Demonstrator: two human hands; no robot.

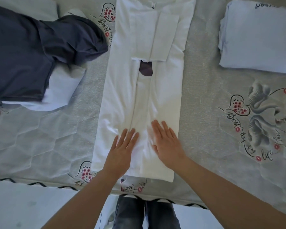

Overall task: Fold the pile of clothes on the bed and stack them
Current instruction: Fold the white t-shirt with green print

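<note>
A white shirt (145, 90) lies lengthwise down the middle of the bed, its sides and sleeves folded inward into a long strip, with a small dark patch showing at its centre. My left hand (122, 149) rests flat on the shirt's near end, fingers straight. My right hand (167, 146) presses flat beside it, just right of the centre fold. At the left sits an unfolded pile: a dark navy garment (31, 52) over white clothes (61, 90). A folded pale blue garment (259, 38) lies at the far right.
The mattress (213, 129) has a quilted grey cover with printed hearts and swans. Its near edge runs across the bottom of the view, with pale floor and my legs in jeans (147, 214) below it.
</note>
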